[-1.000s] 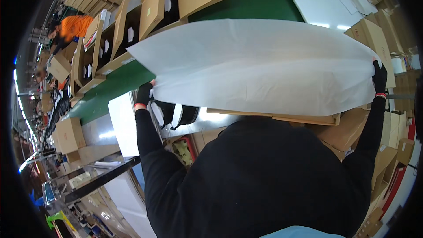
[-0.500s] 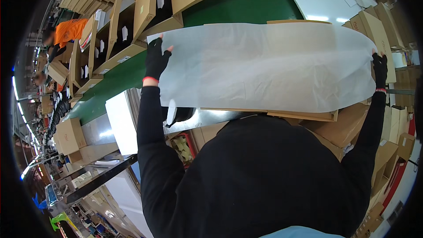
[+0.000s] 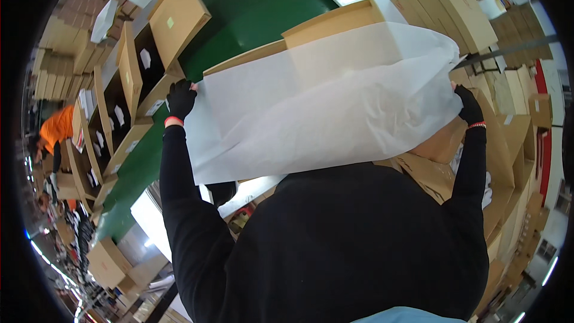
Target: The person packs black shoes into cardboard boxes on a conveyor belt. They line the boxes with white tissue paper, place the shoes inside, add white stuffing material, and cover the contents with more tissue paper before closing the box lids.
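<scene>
A large translucent white sheet of packing paper (image 3: 299,107) stretches between my two hands, over an open brown cardboard box (image 3: 335,22). My left hand (image 3: 181,98), in a black glove with bare fingertips, is closed on the sheet's left edge near its far corner. At the other end my right hand (image 3: 468,104), gloved the same way, grips the sheet's right edge, where the paper is creased and gathered. The box's far wall and raised flap show beyond the sheet; most of its inside is hidden. A dark item (image 3: 222,193) peeks out under the sheet's near left corner.
Several open boxes (image 3: 179,18) with dark contents line the green conveyor belt (image 3: 257,18) to the left. A stack of white sheets (image 3: 152,218) lies near my left arm. Cartons (image 3: 454,9) stand at the far right. A person in orange (image 3: 57,125) bends over farther left.
The sheet has shifted toward me, uncovering more of the box's far side, and its right end has bunched up. My right hand has come inward and nearer. The view has turned.
</scene>
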`<state>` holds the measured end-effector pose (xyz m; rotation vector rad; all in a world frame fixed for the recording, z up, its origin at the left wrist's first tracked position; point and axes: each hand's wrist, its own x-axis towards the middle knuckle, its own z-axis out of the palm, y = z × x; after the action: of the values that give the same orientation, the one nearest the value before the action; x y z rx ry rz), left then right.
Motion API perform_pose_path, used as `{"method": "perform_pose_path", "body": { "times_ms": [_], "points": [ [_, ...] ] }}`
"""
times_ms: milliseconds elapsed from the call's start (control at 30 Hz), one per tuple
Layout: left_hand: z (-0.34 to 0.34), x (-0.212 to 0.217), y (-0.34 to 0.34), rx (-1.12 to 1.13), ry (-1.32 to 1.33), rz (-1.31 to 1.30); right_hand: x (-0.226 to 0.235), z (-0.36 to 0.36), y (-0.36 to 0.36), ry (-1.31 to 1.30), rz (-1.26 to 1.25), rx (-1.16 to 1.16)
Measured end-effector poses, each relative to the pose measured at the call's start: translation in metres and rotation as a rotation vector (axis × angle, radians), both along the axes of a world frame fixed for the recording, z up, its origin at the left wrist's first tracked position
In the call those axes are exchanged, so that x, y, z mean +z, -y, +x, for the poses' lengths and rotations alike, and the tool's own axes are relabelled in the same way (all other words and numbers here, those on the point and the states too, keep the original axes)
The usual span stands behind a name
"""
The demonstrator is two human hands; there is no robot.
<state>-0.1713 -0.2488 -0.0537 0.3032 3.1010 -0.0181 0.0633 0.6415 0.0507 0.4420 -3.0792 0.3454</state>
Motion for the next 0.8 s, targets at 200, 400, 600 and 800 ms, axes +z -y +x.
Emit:
{"method": "perform_pose_path", "body": {
  "times_ms": [200, 400, 600, 800],
  "points": [
    [0.002, 0.003, -0.013, -0.239, 0.049, 0.149, 0.032, -0.026, 0.038, 0.207, -0.703, -0.641],
    [0.008, 0.042, -0.030, 0.111, -0.353, 0.042, 0.083, -0.040, 0.004, 0.066, -0.550, -0.674],
    [0.059, 0.068, -0.038, 0.194, -0.487, 0.156, 0.049, -0.050, -0.066, 0.033, -0.062, -0.732],
    [0.215, 0.079, -0.086, 0.297, -0.031, 0.288, 0.108, -0.130, 0.073, -0.508, 0.368, -0.497]
  ]
}}
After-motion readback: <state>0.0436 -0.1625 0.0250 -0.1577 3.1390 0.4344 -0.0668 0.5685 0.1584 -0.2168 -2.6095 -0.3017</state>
